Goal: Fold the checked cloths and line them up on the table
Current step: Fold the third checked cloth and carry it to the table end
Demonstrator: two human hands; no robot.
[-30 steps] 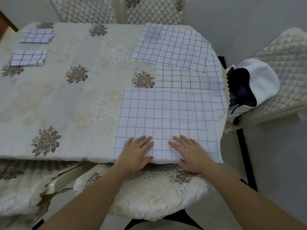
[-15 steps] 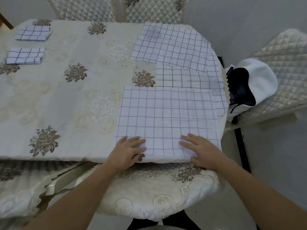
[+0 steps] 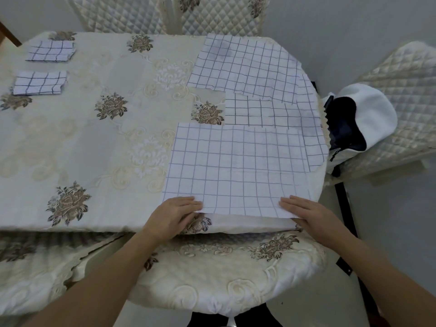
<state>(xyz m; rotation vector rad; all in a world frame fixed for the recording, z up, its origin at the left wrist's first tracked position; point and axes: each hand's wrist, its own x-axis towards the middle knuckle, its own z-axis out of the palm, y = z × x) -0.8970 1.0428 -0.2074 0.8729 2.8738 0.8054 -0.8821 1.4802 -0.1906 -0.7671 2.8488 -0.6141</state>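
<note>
A large checked cloth lies flat at the table's near right corner. My left hand pinches its near left corner, fingers on top and thumb beneath. At the near right corner my right hand holds it the same way. The near edge is raised slightly off the table. Behind it lie two more unfolded checked cloths, one in the middle and one at the far right, overlapping. Two folded checked cloths sit one behind the other at the far left.
The table wears a cream embroidered cover. A cushioned chair seat is just under my arms. A white and navy garment lies on the quilted chair to the right. More quilted chairs stand behind the table.
Both hands slid apart from the middle of the near edge out to its two corners. They went from lying flat on the cloth to pinching it.
</note>
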